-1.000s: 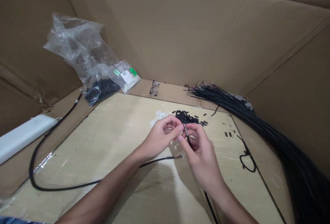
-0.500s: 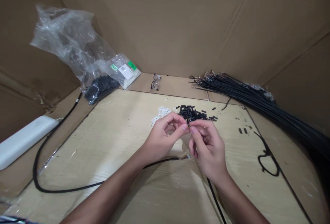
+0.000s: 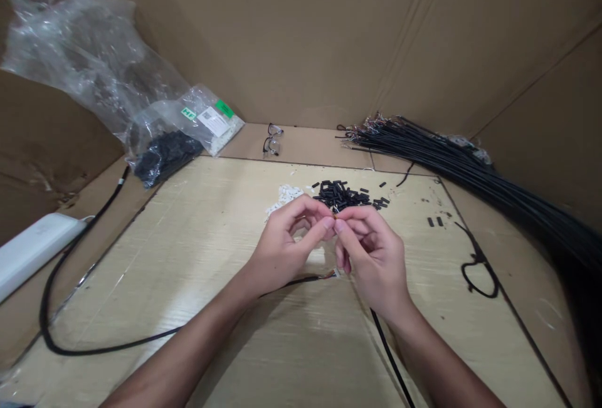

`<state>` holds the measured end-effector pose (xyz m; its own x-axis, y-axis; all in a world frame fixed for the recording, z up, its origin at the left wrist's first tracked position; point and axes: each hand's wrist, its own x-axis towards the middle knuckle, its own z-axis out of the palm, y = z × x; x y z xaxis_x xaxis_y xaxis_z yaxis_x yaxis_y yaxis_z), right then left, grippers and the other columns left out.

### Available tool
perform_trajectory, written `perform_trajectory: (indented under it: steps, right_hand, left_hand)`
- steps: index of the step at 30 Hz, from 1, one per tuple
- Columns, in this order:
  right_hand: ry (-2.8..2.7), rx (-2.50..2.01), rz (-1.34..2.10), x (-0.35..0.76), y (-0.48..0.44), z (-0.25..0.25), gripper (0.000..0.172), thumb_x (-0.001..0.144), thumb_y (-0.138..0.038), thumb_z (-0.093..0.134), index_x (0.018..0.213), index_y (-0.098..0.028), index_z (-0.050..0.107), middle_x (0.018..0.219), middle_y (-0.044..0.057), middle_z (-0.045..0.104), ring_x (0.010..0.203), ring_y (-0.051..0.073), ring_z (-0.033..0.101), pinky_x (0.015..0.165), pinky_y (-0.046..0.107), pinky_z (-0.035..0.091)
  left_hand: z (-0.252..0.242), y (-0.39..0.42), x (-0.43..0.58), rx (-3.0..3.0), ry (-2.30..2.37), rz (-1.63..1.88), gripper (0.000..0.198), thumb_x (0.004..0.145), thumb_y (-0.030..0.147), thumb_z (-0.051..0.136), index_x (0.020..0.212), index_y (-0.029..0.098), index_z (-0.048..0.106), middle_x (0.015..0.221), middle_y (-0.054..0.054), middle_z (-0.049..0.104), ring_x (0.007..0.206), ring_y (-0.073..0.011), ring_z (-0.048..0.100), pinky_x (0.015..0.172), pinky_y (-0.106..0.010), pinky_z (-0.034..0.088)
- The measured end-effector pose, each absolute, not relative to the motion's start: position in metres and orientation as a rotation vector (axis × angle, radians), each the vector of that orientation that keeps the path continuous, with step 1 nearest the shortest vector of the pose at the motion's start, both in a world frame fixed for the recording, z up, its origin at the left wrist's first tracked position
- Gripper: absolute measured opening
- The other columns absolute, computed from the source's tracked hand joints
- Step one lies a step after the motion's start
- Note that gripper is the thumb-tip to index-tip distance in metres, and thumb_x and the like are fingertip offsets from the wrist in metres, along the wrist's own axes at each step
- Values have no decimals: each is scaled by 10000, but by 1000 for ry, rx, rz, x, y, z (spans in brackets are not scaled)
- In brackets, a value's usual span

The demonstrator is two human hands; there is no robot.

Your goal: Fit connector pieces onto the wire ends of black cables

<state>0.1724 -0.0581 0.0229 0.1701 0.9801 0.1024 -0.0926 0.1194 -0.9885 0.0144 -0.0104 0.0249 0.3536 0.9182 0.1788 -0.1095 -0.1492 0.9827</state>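
Observation:
My left hand (image 3: pixel 291 242) and my right hand (image 3: pixel 374 257) meet at the fingertips over the middle of the table. Each is closed in a pinch on thin wires (image 3: pixel 335 214), mostly covered by the fingers; a small yellowish bit and pale ends show. Below my right hand a black cable (image 3: pixel 391 358) runs toward the near edge. Between the wrists lies the end of a black cable, with coloured wires and a small white connector (image 3: pixel 337 273). Just beyond the fingers are a heap of short black tubes (image 3: pixel 341 195) and a smaller heap of white connector pieces (image 3: pixel 288 195).
Bagged black parts (image 3: pixel 167 151) and a labelled bag of white pieces (image 3: pixel 228 132) stand back left. Glasses (image 3: pixel 271 146) rest near the cardboard wall (image 3: pixel 282 38). A thick bundle of black cables (image 3: pixel 437 163) lies right. A white box (image 3: pixel 42 248) sits left.
The view has shifted slightly, so the surroundings sit further left and a little higher. Both hands keep pinching at the same spot, with fingertips now closer together.

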Motion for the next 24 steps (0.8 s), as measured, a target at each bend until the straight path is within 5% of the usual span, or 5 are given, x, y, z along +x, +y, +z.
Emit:
perform_trajectory:
  steps: [18, 24]
  right_hand:
    - [-969, -1085, 1204, 172, -56, 28, 342, 946, -506, 824, 975, -235, 617, 618, -70, 666, 384, 97, 562, 365, 189, 401]
    - [-980, -1083, 1063, 170, -62, 25, 237, 1034, -390, 747, 1065, -288, 536, 620, -116, 627, 364, 94, 555, 366, 182, 384]
  left_hand:
    - [29, -14, 18, 1428, 802, 1116, 104, 990, 270, 778, 952, 200, 711, 850, -13, 709, 775, -144, 669, 754, -282, 573]
    - [23, -16, 19, 1556, 797, 1186, 87, 1033, 272, 750, 983, 208, 717, 947, -30, 681, 851, -164, 664, 821, -321, 587]
